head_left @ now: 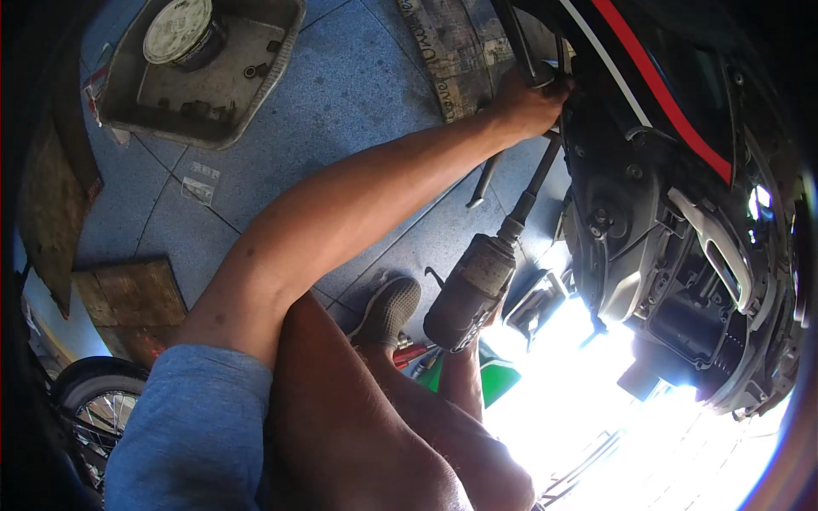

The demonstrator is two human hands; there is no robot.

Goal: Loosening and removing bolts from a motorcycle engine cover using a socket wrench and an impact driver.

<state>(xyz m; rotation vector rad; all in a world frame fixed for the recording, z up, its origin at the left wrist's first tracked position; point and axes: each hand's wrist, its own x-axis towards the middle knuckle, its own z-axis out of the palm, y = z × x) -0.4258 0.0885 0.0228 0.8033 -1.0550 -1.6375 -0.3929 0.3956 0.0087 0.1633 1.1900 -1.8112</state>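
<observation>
A worn, dark impact wrench (475, 288) points up and away from me, its long extension (538, 175) reaching to the motorcycle (648, 170). My right hand (493, 317) is wrapped round the wrench's grip; the tool's body covers most of it. Stretched across the view, my left arm ends at the motorcycle's side, just above the extension's far end. There my left hand (530, 106) closes round a dark metal bar (517, 38), its fingertips partly hidden by the machine. What the extension's tip meets cannot be seen.
A grey metal tray (256, 111) holding a lidded tub (181, 38) and small parts lies far left. Flattened cardboard (443, 60) is behind my left hand. Wooden boards (136, 307) and a spoked wheel (102, 400) are at left. Red-handled tools (412, 354) lie beside my shoe (394, 308).
</observation>
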